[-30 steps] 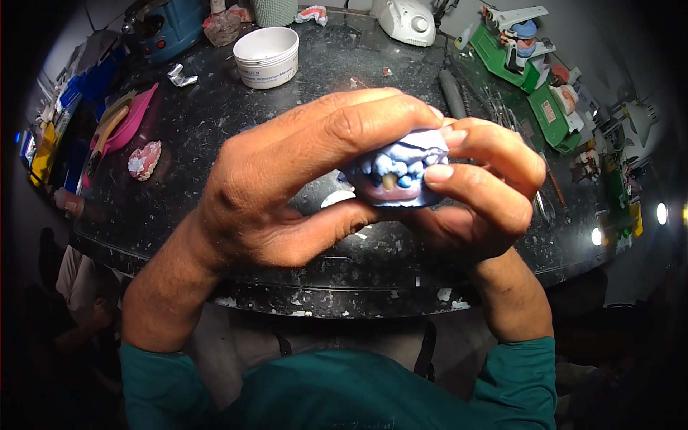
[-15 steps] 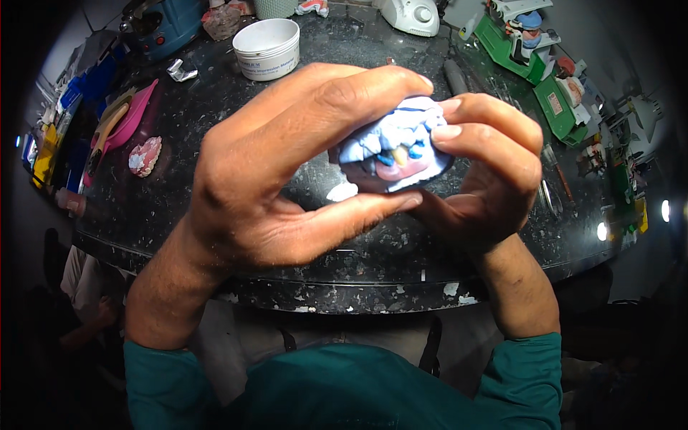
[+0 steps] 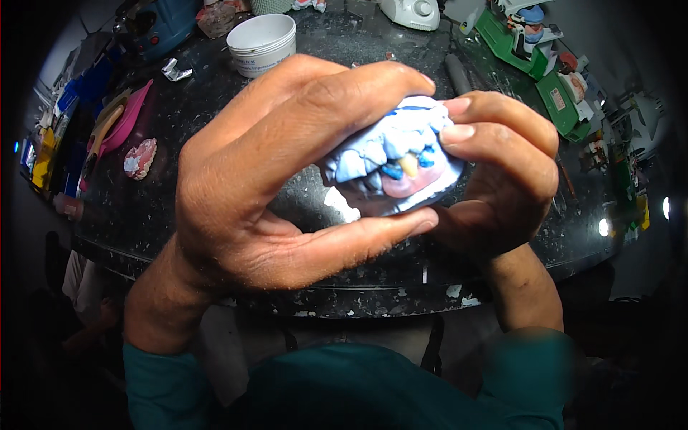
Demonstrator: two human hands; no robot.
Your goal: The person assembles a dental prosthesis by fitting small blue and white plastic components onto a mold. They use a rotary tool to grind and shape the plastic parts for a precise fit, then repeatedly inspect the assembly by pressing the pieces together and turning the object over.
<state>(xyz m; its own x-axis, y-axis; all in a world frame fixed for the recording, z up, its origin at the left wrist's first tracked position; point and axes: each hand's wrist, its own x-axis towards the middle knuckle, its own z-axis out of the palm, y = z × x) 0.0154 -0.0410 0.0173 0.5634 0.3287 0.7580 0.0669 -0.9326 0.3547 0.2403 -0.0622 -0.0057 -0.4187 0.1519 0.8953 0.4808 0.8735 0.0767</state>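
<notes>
Between both hands I hold a dental cast point(image 3: 390, 154), its upper and lower halves meeting at the teeth. The plaster is pale blue-white. Along its front are a pink gum-coloured area, one yellowish tooth and dark blue patches on either side of that tooth. My left hand point(image 3: 265, 172) grips it with fingers across the top and the thumb along the bottom edge. From the other side, the fingertips of my right hand point(image 3: 502, 165) press on the upper right of the cast; its thumb is partly hidden below. Both hands hold it raised over the dark worktop.
A white tub point(image 3: 262, 46) stands behind my left hand. To the left lie a pink gum-and-teeth piece point(image 3: 140, 159), a pink scoop point(image 3: 132, 118) and crumpled foil point(image 3: 175, 70). Green-based models point(image 3: 562, 107) line the right side. A white device point(image 3: 410, 13) sits at the back.
The cast has come slightly closer and lower and is turned a little, so its pink front and yellowish tooth show more fully. Both hands keep their hold and have spread slightly outward.
</notes>
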